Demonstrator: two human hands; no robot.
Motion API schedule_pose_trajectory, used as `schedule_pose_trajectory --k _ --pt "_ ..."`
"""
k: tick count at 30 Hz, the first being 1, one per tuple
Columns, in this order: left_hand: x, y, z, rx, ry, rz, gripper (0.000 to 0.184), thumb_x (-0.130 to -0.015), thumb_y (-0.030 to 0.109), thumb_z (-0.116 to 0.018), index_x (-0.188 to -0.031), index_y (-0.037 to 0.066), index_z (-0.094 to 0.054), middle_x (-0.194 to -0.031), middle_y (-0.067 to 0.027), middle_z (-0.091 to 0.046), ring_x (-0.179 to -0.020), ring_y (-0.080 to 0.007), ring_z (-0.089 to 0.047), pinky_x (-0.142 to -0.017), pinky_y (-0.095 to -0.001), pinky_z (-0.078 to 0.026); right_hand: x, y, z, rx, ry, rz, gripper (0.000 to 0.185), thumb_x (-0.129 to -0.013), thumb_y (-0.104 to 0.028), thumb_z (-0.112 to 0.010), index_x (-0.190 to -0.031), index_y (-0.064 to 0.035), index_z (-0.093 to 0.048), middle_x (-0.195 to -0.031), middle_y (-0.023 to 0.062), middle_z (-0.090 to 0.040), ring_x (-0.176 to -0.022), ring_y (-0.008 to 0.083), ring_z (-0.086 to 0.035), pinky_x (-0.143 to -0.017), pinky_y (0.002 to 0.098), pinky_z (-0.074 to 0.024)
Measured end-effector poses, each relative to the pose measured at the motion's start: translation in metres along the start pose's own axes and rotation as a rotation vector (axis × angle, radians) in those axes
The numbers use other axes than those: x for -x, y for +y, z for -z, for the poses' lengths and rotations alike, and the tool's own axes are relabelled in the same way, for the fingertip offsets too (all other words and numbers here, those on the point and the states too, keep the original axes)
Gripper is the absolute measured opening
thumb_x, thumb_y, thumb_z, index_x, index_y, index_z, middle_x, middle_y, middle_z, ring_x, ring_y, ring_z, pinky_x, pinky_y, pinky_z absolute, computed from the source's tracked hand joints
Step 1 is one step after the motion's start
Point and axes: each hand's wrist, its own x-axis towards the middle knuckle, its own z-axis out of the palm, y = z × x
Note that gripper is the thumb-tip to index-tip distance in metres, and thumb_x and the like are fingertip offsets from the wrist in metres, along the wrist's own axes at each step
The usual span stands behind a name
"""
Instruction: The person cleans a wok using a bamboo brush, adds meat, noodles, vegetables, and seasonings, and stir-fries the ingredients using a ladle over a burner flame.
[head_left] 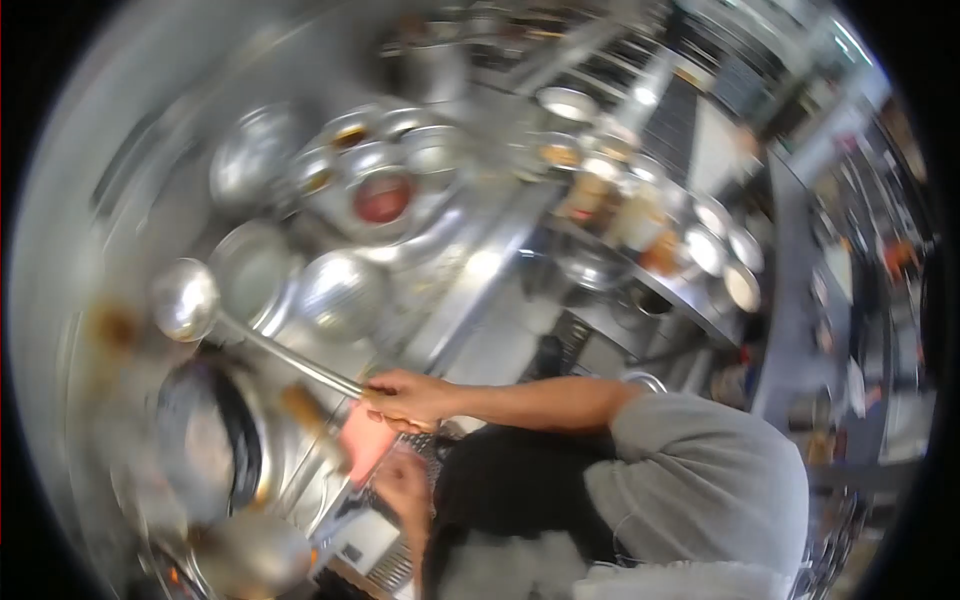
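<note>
My right hand (408,398) is closed around the handle end of a long metal ladle (290,360). Its round bowl reaches out over the stove, above a dark wok (200,440). Lower down, my left hand (403,485) is smeared by motion, so its fingers cannot be made out. It is right by a pink cloth (366,440), and whether it touches the cloth is unclear. A wooden handle (312,425) points from the wok side toward the cloth. Another wok or pan (250,555) sits at the bottom, partly blurred.
Beyond the ladle are a perforated metal strainer (343,295), a metal bowl (250,270) and several seasoning containers, one with red contents (383,195). Small flames (175,575) show at the lower left. A side counter holds several bowls and food containers (640,220).
</note>
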Motion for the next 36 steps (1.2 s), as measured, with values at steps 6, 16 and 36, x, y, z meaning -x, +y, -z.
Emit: schedule_pose_trajectory --k 6,16,36 --pt "-0.149 0.097 -0.237 0.513 -0.219 0.258 0.020 -0.105 0.023 -0.048 -0.100 0.003 -0.050 -0.075 -0.0069 -0.055 -0.063 -0.0183 -0.056 -0.060 -0.0289 -0.048 0.151 -0.078 0.170 0.935 0.355 0.572 0.041 -0.104 -0.043 -0.042 -0.095 -0.0077 -0.062 -0.065 0.0116 -0.061 -0.063 0.0261 -0.066 -0.055 0.0372 -0.0513" --pt "-0.197 0.162 -0.446 0.348 -0.743 0.826 0.007 -0.101 0.018 -0.055 -0.102 0.014 -0.050 -0.059 0.0032 -0.037 -0.037 -0.0081 -0.033 -0.034 -0.0250 -0.030 0.340 -0.252 0.749 1.131 1.624 0.199 0.032 -0.082 -0.032 -0.069 -0.099 -0.0057 -0.076 -0.095 0.0217 -0.071 -0.091 0.0377 -0.070 -0.085 0.0439 -0.0543" --pt "-0.246 0.164 -0.533 0.285 -0.798 0.955 0.011 -0.100 0.014 -0.053 -0.097 0.010 -0.044 -0.056 0.0010 -0.037 -0.035 -0.0096 -0.032 -0.037 -0.0257 -0.030 0.358 -0.239 0.796 0.791 1.533 0.157 0.026 -0.091 -0.025 -0.059 -0.099 -0.0029 -0.069 -0.090 0.0232 -0.070 -0.087 0.0407 -0.068 -0.081 0.0452 -0.0533"
